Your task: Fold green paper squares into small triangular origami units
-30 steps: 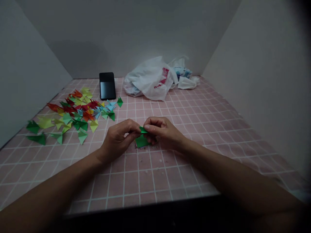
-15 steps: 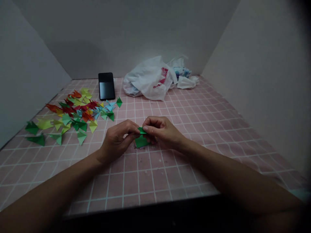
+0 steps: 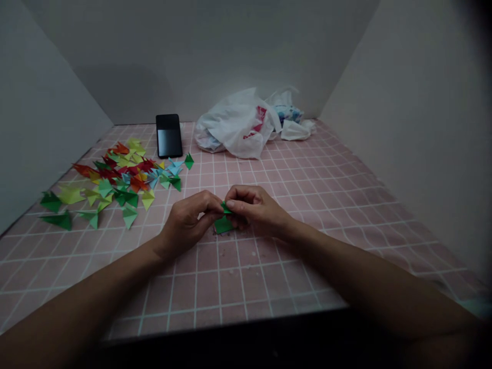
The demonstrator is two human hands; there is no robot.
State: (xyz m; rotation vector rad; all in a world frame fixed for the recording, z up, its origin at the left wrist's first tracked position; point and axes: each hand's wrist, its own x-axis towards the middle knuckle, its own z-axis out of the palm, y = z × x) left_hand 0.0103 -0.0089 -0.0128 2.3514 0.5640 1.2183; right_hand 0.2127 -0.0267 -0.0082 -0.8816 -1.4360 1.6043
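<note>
A small green piece of paper [image 3: 223, 224] is pinched between my two hands over the middle of the table. My left hand [image 3: 192, 214] grips its upper left edge with thumb and forefinger. From the other side, my right hand [image 3: 255, 207] holds it, thumb on top and the other fingers curled beneath. The paper's upper part looks folded, while a flat part hangs below; the fingers hide much of it. Several folded paper pieces [image 3: 128, 197] in green, yellow, red, orange and blue lie spread out to the left of my hands.
A black phone [image 3: 169, 138] stands propped up at the back. Right of it lies a white plastic bag [image 3: 234, 125] with red print, beside a blue-and-white packet [image 3: 289, 113] and crumpled white tissue [image 3: 295, 130]. A pink checked tablecloth [image 3: 326, 179] covers the table, with walls on three sides.
Both hands stay nearly in place on the green paper. My left fingers have shifted slightly right, closer to my right thumb, and a little less of the paper shows.
</note>
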